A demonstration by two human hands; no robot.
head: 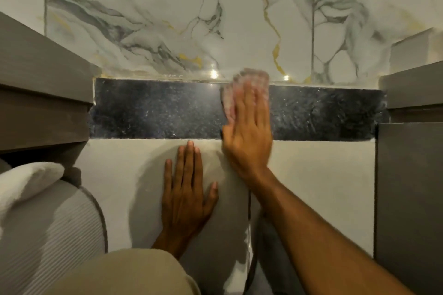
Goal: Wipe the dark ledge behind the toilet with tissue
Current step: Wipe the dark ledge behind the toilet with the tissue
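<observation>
At centre frame, my right hand (248,127) presses the tissue (242,84) flat on the dark ledge (155,108), fingers straight. Lower centre, my left hand (187,196) lies open, fingers spread, on the pale panel (323,187) below. Judgement: tissue is thin, soft, tear-prone; 1 flat palm should pin its middle, pressure moderate.

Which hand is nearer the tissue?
Right. The right hand lies flat on the tissue, pressing it onto the dark ledge. The left hand rests flat on the pale panel below the ledge, clear of the tissue.
</observation>
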